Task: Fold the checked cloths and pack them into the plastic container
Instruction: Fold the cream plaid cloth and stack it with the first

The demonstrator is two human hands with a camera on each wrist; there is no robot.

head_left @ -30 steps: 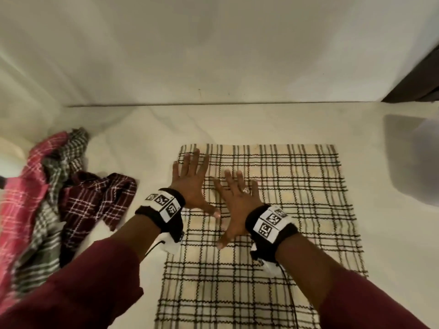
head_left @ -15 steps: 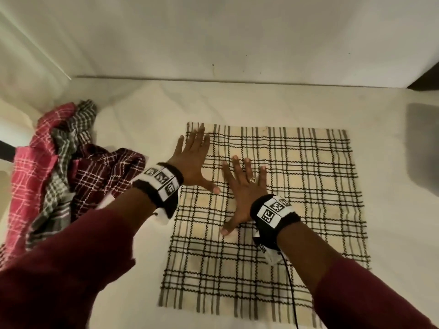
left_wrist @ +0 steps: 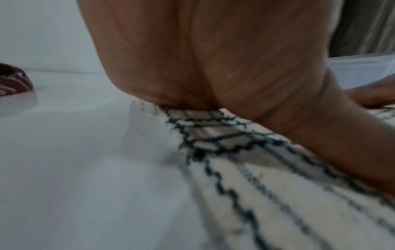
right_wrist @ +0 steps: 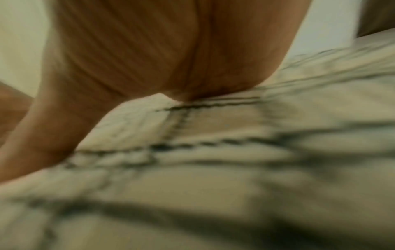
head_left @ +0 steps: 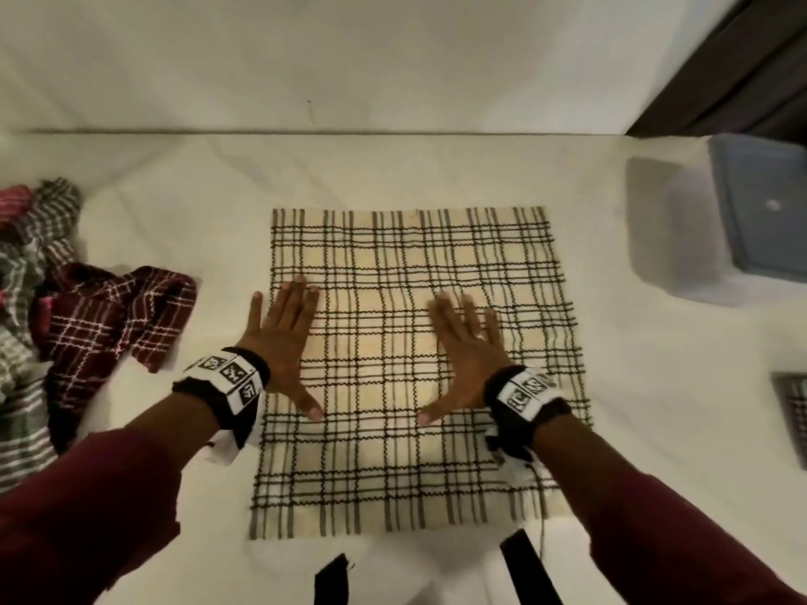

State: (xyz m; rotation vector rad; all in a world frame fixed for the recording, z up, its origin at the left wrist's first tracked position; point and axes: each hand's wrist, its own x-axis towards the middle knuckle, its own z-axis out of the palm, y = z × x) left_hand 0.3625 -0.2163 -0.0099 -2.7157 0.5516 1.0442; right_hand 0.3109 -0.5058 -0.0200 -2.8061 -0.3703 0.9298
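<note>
A cream cloth with black checks [head_left: 393, 264] lies spread flat on the white surface. My left hand [head_left: 284, 338] presses flat on its left edge, fingers straight. My right hand [head_left: 467, 347] lies flat on the cloth's right half, fingers spread. Both wrist views show a palm pressed down on the checked cloth [left_wrist: 267, 194] [right_wrist: 213, 152]; the right wrist view is blurred. A clear plastic container [head_left: 760, 211] with a bluish bottom stands at the far right.
A heap of crumpled checked cloths lies at the left: a maroon one [head_left: 109, 334], a grey-green one [head_left: 48, 220] and a pink one [head_left: 13, 198]. A wall rises behind the surface. A dark checked item [head_left: 792, 412] shows at the right edge.
Both flat hands have slid apart over the cloth, the left one to its left edge and the right one rightwards. The head view has swung right, bringing the container into sight.
</note>
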